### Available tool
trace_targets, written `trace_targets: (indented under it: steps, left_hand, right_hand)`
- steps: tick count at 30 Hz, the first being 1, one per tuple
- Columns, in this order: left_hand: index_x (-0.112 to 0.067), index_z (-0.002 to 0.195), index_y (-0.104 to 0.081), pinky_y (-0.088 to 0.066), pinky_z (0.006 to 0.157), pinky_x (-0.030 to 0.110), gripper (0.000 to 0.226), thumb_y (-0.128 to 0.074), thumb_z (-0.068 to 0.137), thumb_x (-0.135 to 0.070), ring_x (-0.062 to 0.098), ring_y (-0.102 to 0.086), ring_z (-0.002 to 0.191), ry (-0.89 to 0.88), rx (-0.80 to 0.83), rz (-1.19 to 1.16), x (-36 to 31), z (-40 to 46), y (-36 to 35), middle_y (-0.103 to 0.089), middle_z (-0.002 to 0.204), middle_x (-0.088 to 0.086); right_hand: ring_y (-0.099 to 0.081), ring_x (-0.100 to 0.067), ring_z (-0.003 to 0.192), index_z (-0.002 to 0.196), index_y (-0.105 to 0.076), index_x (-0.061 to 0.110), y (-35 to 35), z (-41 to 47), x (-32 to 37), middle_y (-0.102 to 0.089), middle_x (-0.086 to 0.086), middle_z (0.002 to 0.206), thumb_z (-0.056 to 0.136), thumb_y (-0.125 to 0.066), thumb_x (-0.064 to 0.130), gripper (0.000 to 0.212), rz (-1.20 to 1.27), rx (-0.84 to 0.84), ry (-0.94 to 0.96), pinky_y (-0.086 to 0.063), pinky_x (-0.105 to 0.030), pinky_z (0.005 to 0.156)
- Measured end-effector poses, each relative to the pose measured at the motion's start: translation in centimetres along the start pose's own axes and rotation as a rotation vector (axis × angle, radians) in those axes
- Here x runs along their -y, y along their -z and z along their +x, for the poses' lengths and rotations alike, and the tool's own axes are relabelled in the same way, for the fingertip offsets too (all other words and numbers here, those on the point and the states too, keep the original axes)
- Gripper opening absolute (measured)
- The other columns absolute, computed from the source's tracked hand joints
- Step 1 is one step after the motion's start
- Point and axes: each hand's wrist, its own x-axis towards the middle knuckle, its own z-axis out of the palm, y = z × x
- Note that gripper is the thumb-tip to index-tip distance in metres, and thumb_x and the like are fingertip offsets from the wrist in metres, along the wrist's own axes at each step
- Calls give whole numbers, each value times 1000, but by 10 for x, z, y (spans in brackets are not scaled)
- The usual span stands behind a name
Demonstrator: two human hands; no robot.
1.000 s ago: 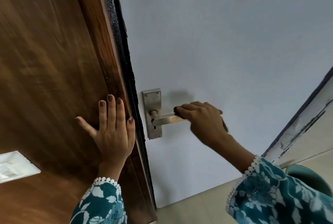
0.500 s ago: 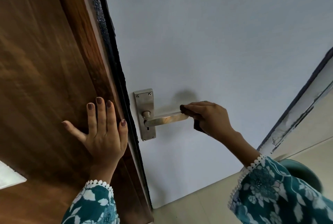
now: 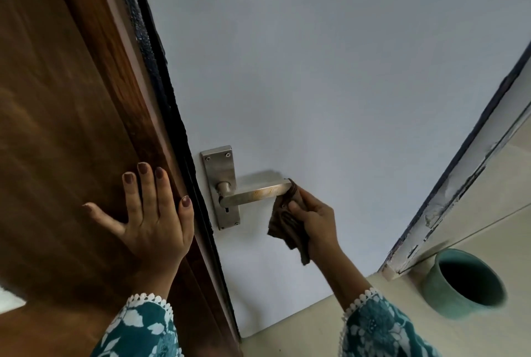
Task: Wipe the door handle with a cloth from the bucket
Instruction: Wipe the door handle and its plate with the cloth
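Note:
A steel lever door handle (image 3: 257, 193) juts right from its backplate (image 3: 220, 167) on the pale door face. My right hand (image 3: 316, 221) grips a brown cloth (image 3: 287, 221) just below the lever's free end; the cloth's top touches that end and the rest hangs down. My left hand (image 3: 149, 213) lies flat, fingers spread, against the brown wooden door (image 3: 57, 126) beside its dark edge. A teal bucket (image 3: 465, 285) stands on the floor at the lower right, its opening dark.
The door's dark edge strip (image 3: 161, 75) runs diagonally between the wooden side and the pale side. A worn, chipped door frame (image 3: 459, 184) slants along the right. Pale floor tiles (image 3: 301, 328) lie below.
My right hand has slid off the lever's end and dropped below it, so the cloth now shows hanging. The view has shifted, bringing the bucket more into sight. My left hand stays on the door.

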Motion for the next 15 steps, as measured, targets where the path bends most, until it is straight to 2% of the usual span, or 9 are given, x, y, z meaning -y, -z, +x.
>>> trace_targets:
  steps: [2, 4, 8, 9, 11, 15]
  left_hand:
    - [-9, 150, -20, -13, 93, 76, 57, -31, 99, -32, 20, -6, 148, 0, 2, -15, 0, 0, 0, -6, 162, 1]
    - [-9, 150, -20, -10, 95, 74, 58, -32, 99, -32, 20, -6, 148, -5, -1, -11, 0, -1, 1, -6, 162, 1]
    - [-8, 150, -20, 10, 110, 60, 58, -33, 98, -32, 21, -7, 148, -13, -16, 30, 1, -2, -1, -6, 162, 2]
    - [-8, 150, -21, 12, 111, 57, 58, -32, 98, -32, 22, -7, 148, -14, -20, 37, 1, -2, -1, -6, 162, 3]
    - [-8, 150, -21, 13, 112, 56, 58, -32, 99, -33, 22, -7, 148, -11, -20, 42, 1, -2, -1, -6, 162, 3]
    - [-8, 150, -21, 14, 112, 56, 58, -32, 99, -33, 21, -7, 148, -12, -20, 36, 1, -1, -1, -6, 162, 2]
  right_hand:
    - [-65, -47, 94, 119, -66, 12, -2, -2, -5, -70, -21, 104, 89, -50, -9, 40, 104, 11, -45, -52, -65, 76]
    - [-64, -49, 95, 118, -66, 15, 1, 3, -2, -70, -22, 105, 87, -53, -8, 41, 42, -11, 10, -51, -66, 78]
    - [-69, -40, 71, 114, -69, 27, 5, 9, 4, -73, -16, 86, 83, -57, -5, 46, -226, -32, 212, -57, -58, 67]
    - [-69, -38, 70, 115, -69, 25, 4, 8, 4, -72, -16, 86, 84, -56, -6, 46, -193, -41, 200, -57, -58, 66]
    - [-69, -40, 80, 118, -66, 16, -2, 3, 1, -72, -18, 96, 87, -52, -9, 42, 4, -39, 83, -56, -59, 69]
    - [-66, -32, 90, 125, -59, 8, -11, -3, -8, -67, -18, 107, 94, -42, -4, 37, 403, 58, -191, -56, -44, 78]
